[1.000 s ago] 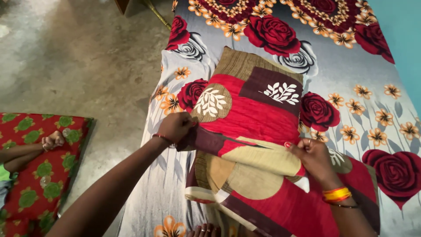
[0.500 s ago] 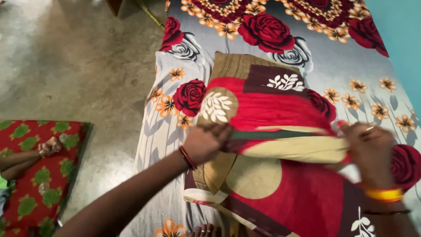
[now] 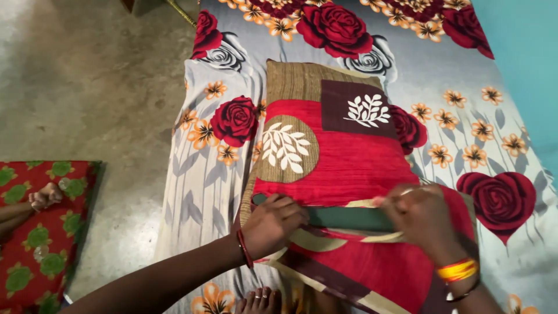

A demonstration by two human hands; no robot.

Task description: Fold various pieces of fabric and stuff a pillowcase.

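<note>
on flowered bedsheet [image 3: 203, 186], left hand [image 3: 273, 224] and right hand [image 3: 421, 218] grip pillow cover [image 3: 343, 157] edge, palms down.

one pillow [image 3: 340, 139], one floral bedsheet [image 3: 471, 116], one red-and-green mat [image 3: 40, 232], two working hands, left hand [image 3: 273, 224], right hand [image 3: 421, 218]

A bed sheet [image 3: 476, 116], grey with large red roses and small orange flowers, covers the bed from the top edge down to the bottom right. Left of the bed lies a bare grey concrete floor [image 3: 87, 87]. On that floor at the lower left sits a red mat [image 3: 52, 244] printed with green flowers, and another person's hand [image 3: 45, 196] rests on it. A teal wall [image 3: 526, 52] rises along the right edge. Bare toes [image 3: 256, 301] show at the bottom edge.
</note>
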